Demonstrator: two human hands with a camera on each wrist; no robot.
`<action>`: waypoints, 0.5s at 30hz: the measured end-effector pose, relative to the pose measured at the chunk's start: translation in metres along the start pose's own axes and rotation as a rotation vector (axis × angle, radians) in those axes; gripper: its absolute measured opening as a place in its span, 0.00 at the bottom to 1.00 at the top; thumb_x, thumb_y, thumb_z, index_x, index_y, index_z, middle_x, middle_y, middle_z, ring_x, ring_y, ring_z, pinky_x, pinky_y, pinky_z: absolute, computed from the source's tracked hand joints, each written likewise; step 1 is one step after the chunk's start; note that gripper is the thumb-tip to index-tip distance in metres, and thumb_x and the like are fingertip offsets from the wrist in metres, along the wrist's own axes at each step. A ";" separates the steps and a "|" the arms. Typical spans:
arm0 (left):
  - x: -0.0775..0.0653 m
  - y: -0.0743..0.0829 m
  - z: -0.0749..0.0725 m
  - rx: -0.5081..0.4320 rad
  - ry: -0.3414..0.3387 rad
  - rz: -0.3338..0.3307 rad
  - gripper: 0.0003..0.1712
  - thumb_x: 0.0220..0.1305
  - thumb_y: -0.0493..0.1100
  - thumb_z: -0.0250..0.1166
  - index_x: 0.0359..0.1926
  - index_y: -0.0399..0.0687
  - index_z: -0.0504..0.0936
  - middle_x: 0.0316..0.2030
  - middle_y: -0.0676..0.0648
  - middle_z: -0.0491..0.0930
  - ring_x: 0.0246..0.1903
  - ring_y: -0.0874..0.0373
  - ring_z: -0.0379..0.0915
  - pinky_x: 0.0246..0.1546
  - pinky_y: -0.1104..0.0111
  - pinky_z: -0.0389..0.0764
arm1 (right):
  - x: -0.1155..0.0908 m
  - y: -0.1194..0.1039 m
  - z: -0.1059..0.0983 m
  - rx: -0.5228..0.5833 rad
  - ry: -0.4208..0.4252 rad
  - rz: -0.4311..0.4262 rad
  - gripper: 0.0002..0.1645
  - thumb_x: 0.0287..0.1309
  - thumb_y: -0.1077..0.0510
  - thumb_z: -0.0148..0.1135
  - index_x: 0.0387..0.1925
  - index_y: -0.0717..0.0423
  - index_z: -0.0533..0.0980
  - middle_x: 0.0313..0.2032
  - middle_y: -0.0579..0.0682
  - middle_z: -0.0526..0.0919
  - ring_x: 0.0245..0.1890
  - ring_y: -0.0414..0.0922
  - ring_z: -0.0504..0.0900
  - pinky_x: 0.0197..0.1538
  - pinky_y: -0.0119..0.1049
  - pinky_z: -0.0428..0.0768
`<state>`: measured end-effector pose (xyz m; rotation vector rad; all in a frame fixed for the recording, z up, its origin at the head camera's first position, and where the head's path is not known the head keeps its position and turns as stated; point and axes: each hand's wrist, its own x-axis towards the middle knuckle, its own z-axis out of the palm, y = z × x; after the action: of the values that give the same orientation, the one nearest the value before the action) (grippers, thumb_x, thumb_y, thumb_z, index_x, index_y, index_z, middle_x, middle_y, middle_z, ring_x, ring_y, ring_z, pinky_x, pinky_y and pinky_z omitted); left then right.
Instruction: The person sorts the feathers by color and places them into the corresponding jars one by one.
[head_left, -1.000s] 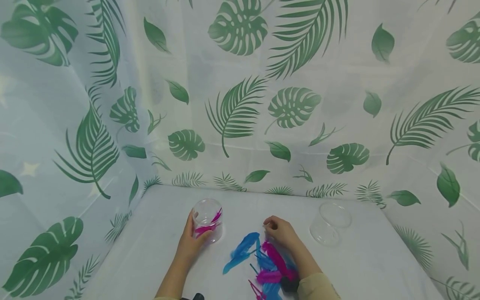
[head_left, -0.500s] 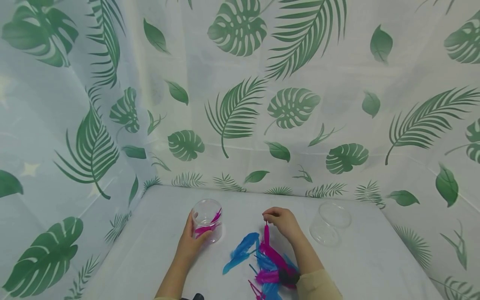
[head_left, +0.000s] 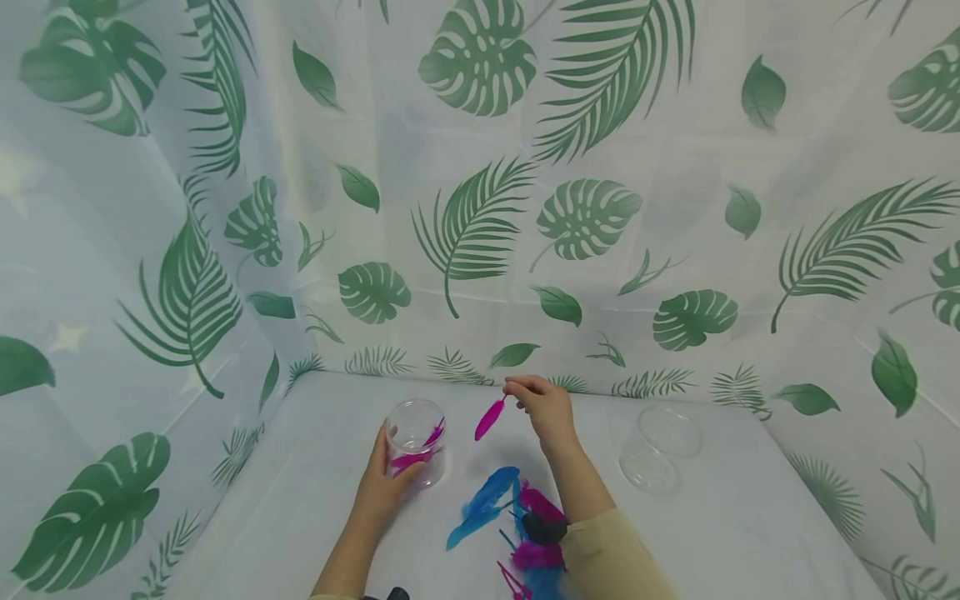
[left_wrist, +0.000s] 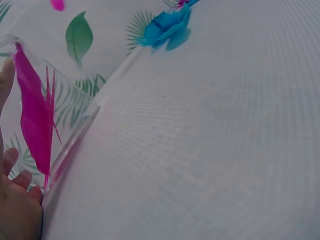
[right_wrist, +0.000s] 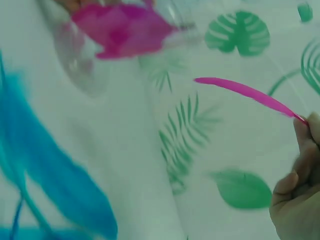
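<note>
Pinching a pink feather [head_left: 490,421] beneath, your right hand [head_left: 546,410] hides the quill tip; your left hand [head_left: 381,482] grips a cup [head_left: 412,435].

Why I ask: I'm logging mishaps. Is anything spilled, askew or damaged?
Nothing stands out: the left clear cup and right clear cup look intact; loose blue feathers and pink feathers lie bunched on the table.

Soft, diffuse light fills the head view; in the right wrist view (greenish throughout), the round clear plastic cup [right_wrist: 80,72] and long blue feather [right_wrist: 65,170] blur; the left wrist view is dim.
</note>
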<state>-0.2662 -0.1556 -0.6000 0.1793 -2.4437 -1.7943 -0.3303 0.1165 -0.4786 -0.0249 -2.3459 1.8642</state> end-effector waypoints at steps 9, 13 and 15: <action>0.000 -0.001 0.001 0.014 0.014 -0.022 0.64 0.44 0.74 0.71 0.77 0.77 0.44 0.78 0.49 0.52 0.77 0.37 0.43 0.67 0.37 0.58 | -0.004 -0.019 0.056 0.117 0.029 -0.009 0.14 0.57 0.46 0.70 0.39 0.50 0.87 0.36 0.44 0.88 0.34 0.45 0.76 0.37 0.33 0.76; 0.000 0.000 0.002 0.008 0.018 -0.033 0.64 0.44 0.73 0.72 0.77 0.78 0.44 0.78 0.49 0.52 0.76 0.37 0.45 0.67 0.36 0.58 | -0.007 -0.018 0.074 0.125 0.006 -0.028 0.10 0.58 0.48 0.70 0.37 0.49 0.87 0.34 0.44 0.89 0.36 0.42 0.78 0.36 0.34 0.75; 0.000 0.001 0.002 0.005 0.018 -0.034 0.64 0.44 0.73 0.72 0.76 0.79 0.44 0.77 0.50 0.53 0.76 0.38 0.46 0.67 0.36 0.58 | -0.008 -0.015 0.081 0.114 -0.002 -0.025 0.10 0.58 0.47 0.70 0.36 0.47 0.87 0.34 0.43 0.89 0.38 0.41 0.79 0.37 0.34 0.76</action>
<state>-0.2662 -0.1532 -0.5994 0.2385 -2.4472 -1.7927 -0.3309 0.0339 -0.4829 0.0186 -2.2265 1.9838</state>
